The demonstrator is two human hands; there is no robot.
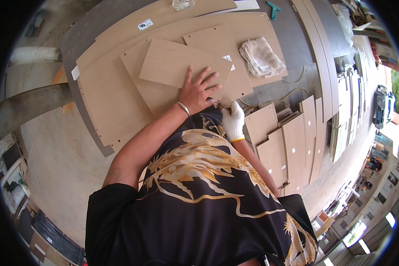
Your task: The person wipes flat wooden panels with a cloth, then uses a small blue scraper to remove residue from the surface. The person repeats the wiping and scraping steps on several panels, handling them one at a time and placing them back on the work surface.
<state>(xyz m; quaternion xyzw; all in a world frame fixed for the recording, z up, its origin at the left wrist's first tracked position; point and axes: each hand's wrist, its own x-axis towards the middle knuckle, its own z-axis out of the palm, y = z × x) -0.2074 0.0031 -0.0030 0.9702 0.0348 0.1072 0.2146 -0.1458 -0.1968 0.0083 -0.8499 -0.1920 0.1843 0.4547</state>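
Note:
My bare left hand [197, 90], a metal bangle at its wrist, lies with fingers spread on a light wood-coloured panel [175, 57]. Close by, my right hand [233, 120] wears a white knit glove and is closed at the panel's near corner. A small pale bit shows at its fingertips, too little to name. Under the top panel, two more brown panels [213, 39] lie at angles, with small holes near their corners. All of them rest on a larger brown board [99, 95].
A folded whitish cloth [262, 57] lies on the boards to the right. Beyond are a green scraper [273, 9] and a clear glass object [183, 4]. Stacked panels [292, 142] stand at my right, with a loose cable [292, 91] beside them. Long strips [317, 53] lie farther right.

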